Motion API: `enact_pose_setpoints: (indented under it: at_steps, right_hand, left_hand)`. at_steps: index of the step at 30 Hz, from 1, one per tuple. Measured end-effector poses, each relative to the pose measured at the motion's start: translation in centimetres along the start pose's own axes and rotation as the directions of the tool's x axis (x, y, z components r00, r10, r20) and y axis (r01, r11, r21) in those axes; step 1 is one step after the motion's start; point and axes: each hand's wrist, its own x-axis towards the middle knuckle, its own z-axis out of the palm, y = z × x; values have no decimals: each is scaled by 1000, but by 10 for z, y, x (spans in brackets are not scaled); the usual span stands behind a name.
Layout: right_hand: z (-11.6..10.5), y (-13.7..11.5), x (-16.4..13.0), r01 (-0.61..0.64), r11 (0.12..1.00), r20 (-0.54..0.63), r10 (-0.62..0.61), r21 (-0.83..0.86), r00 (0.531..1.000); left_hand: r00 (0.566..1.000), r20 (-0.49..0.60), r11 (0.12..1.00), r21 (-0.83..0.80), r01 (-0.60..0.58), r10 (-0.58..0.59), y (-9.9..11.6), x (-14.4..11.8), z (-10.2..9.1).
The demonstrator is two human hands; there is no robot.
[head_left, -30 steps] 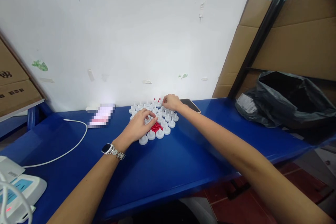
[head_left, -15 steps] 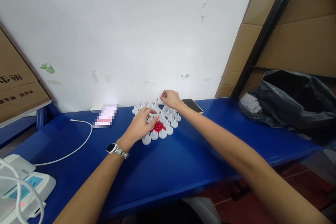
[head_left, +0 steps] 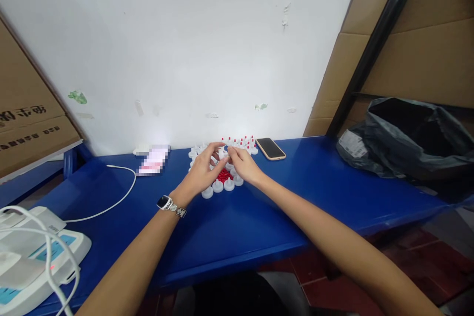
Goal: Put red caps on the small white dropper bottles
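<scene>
My left hand (head_left: 207,167) is curled with thumb and fingers around a white nozzle cap (head_left: 222,152), lifted over the group. My right hand (head_left: 244,165) meets it from the right, thumb and forefinger pinched together at that cap; whatever lies between those fingertips is hidden. Below and around the hands stand several white nozzle caps (head_left: 217,186) with bare spouts, spouts up. They ring a heap of small red tips (head_left: 224,176), partly covered by my left hand. Behind my right hand stand several white caps with red tips (head_left: 245,142).
A phone (head_left: 271,148) lies right of the caps on the blue table (head_left: 296,197). At left are a blurred-out pink item (head_left: 153,159), a white cable (head_left: 122,197) and a white device (head_left: 70,252) with cables. A dark plastic bag (head_left: 403,143) sits at far right.
My right hand has come back from the far row towards me and now meets my left hand. The red-tipped caps behind it have come into view. The camera view has shifted slightly.
</scene>
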Motion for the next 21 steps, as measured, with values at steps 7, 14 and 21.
enact_pose_setpoints:
  at_steps: [7,14,21]
  right_hand:
    - [3,-9,-1,27,996,-54,-23,82,998]
    - [2,-30,-14,123,990,-61,-127,-68,990]
    - [2,-29,-15,171,977,-12,-173,-125,985]
  left_hand:
    - [999,-27,988,-150,38,-42,6,1,-1]
    - [931,99,807,-472,354,-351,6,6,5]
    - [893,224,749,-488,449,-389,5,2,-2]
